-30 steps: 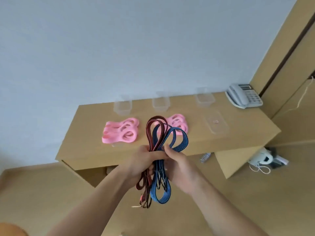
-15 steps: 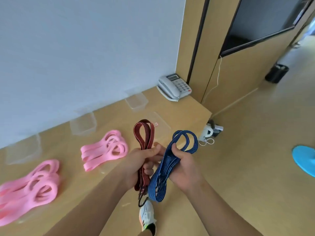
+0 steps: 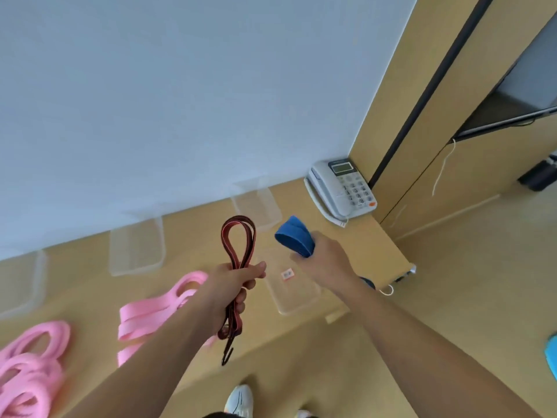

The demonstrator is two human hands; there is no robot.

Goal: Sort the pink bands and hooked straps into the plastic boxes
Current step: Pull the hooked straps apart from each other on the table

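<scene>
Two limp hooked straps held above the worktop's right end.
Left grip clenches the red strap mid-length, hook dangling; right grip wraps the folded blue strap. Likely light and floppy: best held bundled.

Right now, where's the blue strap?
Head view, right of centre: the right hand grips the blue strap, between the red strap and the phone.

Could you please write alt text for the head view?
The left hand grips a red hooked strap and the right hand a blue strap, above a wooden counter holding pink bands, clear plastic boxes and a telephone.
</scene>
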